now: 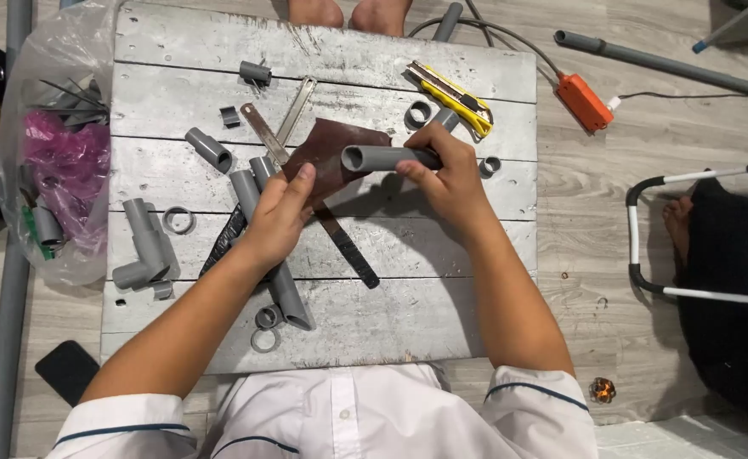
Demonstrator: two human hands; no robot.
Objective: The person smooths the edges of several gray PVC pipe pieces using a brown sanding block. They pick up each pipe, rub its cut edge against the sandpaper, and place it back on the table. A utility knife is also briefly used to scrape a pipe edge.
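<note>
fingers (421,170) of right hand (450,183) around grey pipe (378,156), left hand (282,212) pinching brown sheet (331,144) beside it

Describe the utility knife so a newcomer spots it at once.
Start at the grey wooden board on the floor and go to its far right corner. The utility knife lies there diagonally, beside a short grey pipe ring. It alone is yellow and black among the grey pieces.
</note>
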